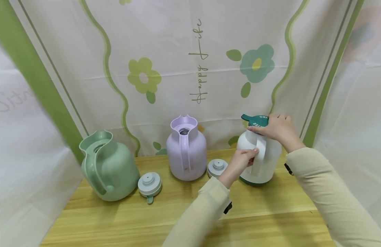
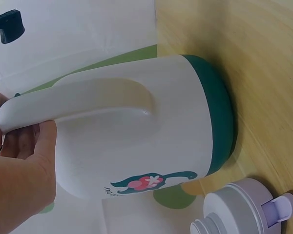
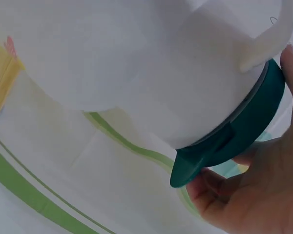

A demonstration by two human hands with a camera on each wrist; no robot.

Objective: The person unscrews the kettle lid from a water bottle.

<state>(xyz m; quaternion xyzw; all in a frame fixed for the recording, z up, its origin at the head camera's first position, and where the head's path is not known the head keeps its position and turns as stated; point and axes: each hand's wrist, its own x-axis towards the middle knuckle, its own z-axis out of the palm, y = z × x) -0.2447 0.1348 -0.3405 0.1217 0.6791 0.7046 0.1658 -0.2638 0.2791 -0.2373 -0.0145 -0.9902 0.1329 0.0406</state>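
A white thermos jug [image 1: 269, 168] with a dark green base stands upright at the right of the table. Its pale handle [image 2: 83, 102] is held near its upper end by my left hand [image 1: 240, 160], thumb on one side and fingers on the other. Over the jug's mouth sits a dark green lid [image 1: 259, 120] with a pointed tab and white lettering. My right hand [image 1: 280, 127] grips this lid from the right, thumb on the near side. From the right wrist view, the fingertips curl around the lid's rim close to the tab.
A lilac jug [image 1: 196, 147] without a lid stands in the middle of the wooden table [image 1: 165, 219], a grey stopper lid [image 1: 217, 166] beside it. To the left are an open green jug [image 1: 119, 171] and its upturned lid [image 1: 149, 185]. A printed curtain [image 1: 178, 82] hangs close behind.
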